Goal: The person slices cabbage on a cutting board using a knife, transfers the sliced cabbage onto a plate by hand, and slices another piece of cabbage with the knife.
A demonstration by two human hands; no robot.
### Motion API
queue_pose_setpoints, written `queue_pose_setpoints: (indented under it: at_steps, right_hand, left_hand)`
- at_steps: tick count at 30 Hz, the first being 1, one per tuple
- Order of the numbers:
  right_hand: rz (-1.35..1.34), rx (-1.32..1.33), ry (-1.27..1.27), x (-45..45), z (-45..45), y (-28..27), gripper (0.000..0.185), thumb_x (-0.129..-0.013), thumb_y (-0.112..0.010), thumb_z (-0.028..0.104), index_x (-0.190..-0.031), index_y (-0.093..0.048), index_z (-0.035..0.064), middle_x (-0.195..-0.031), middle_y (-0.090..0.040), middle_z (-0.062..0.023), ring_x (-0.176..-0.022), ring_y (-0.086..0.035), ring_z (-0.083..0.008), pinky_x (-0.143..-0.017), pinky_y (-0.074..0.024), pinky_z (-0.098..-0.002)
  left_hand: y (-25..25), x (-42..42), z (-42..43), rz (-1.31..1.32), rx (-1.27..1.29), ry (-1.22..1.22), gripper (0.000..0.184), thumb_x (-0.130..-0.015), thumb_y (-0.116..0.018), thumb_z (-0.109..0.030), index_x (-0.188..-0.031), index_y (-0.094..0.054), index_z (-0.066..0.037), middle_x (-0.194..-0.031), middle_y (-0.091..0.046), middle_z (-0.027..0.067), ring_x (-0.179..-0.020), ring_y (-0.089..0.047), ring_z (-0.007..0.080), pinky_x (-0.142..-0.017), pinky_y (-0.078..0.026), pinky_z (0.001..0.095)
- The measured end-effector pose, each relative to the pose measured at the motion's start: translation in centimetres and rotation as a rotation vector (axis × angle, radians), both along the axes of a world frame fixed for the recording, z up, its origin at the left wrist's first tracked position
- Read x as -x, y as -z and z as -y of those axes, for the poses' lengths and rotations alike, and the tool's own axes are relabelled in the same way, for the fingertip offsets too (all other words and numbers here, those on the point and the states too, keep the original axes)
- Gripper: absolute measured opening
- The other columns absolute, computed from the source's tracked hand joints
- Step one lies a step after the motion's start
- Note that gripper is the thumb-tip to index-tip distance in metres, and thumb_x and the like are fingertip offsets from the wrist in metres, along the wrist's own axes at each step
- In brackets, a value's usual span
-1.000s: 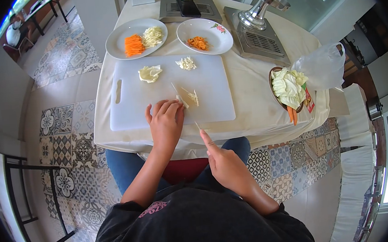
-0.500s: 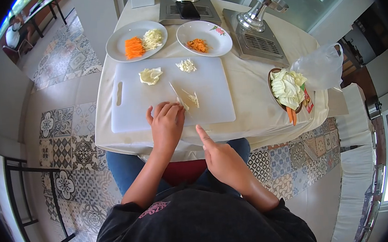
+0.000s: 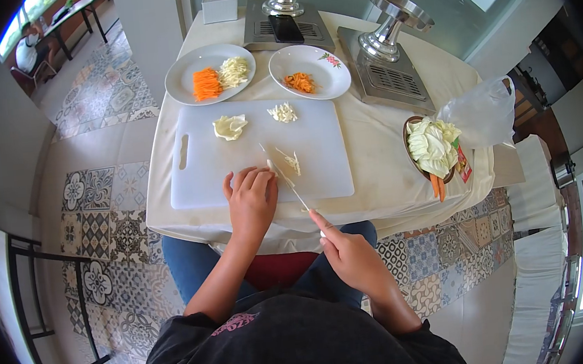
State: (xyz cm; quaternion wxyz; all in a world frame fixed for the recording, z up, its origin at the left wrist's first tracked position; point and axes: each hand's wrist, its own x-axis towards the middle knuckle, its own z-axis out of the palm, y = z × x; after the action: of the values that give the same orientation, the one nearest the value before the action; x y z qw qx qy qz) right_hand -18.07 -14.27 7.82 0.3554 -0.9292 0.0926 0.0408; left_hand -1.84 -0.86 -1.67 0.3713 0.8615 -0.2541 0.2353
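Observation:
My right hand [image 3: 354, 251] grips a knife [image 3: 295, 190], index finger stretched along the top of it. The thin blade slants away from me over the front of the white cutting board [image 3: 198, 187]. Curled on the board just left of the blade, my left hand [image 3: 252, 198] presses on a pale cabbage piece [image 3: 270, 164], mostly hidden by the fingers. Thin cabbage shreds [image 3: 291, 161] lie right of the blade. Farther back on the board are a cabbage leaf piece [image 3: 230, 127] and a small pile of chopped cabbage [image 3: 283, 113].
Behind the board stand a plate [image 3: 179, 68] with carrot and cabbage strips and a bowl [image 3: 330, 81] with orange shreds. Two metal stands [image 3: 390, 76] and a phone [image 3: 286, 28] are at the back. Right, a basket of cabbage [image 3: 432, 145] and carrots adjoins a plastic bag [image 3: 481, 111].
My right hand has drawn back toward me and slightly right, and more of the blade shows. My left hand keeps its place by the blade. The whole view has shifted a little.

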Motion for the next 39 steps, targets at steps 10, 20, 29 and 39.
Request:
queue_pose_setpoints:
  at_steps: [10, 20, 29, 39]
  right_hand:
    - [0.249, 0.171, 0.045, -1.2, 1.0, 2.6, 0.052, -0.094, -0.061, 0.016, -0.143, -0.055, 0.0291, -0.073, -0.062, -0.0108, -0.067, -0.063, -0.0321, -0.06, -0.049, -0.045]
    - [0.26, 0.126, 0.042, -1.2, 1.0, 3.3, 0.048, -0.094, -0.061, 0.015, -0.14, -0.058, 0.0274, -0.075, -0.063, -0.0109, -0.064, -0.062, -0.0296, -0.06, -0.0496, -0.04]
    - [-0.055, -0.465, 0.161, -1.9, 2.2, 1.1, 0.049, -0.103, -0.051, 0.014, -0.151, -0.046, 0.021, -0.062, -0.05, -0.005, -0.051, -0.048, -0.0109, -0.055, -0.0475, -0.0287]
    - [-0.165, -0.514, 0.177, -1.5, 2.3, 0.2, 0.048, -0.106, -0.046, 0.017, -0.154, -0.042, 0.0234, -0.067, -0.051, 0.0014, -0.05, -0.048, -0.0056, -0.047, -0.0443, -0.0229]
  left_hand:
    - [-1.2, 0.2, -0.1, -0.01, -0.08, 0.033, 0.024, -0.086, -0.069, -0.011, -0.11, -0.066, -0.015, -0.105, -0.068, -0.0005, -0.109, -0.06, 0.0214, -0.105, -0.035, 0.05]
    - [-1.6, 0.4, 0.2, 0.013, -0.27, 0.018, 0.04, -0.088, -0.064, -0.008, -0.123, -0.064, -0.028, -0.108, -0.06, -0.0004, -0.111, -0.056, 0.0236, -0.108, -0.032, 0.0576]
    - [-1.2, 0.3, 0.2, -0.029, -0.254, 0.014, 0.041, -0.085, -0.065, -0.007, -0.119, -0.065, -0.031, -0.115, -0.059, -0.0019, -0.116, -0.054, 0.0217, -0.109, -0.03, 0.0595]
    - [-1.1, 0.5, 0.0, -0.026, -0.294, 0.027, 0.04, -0.084, -0.069, -0.009, -0.118, -0.07, -0.032, -0.117, -0.058, -0.0022, -0.117, -0.053, 0.0214, -0.112, -0.027, 0.0601]
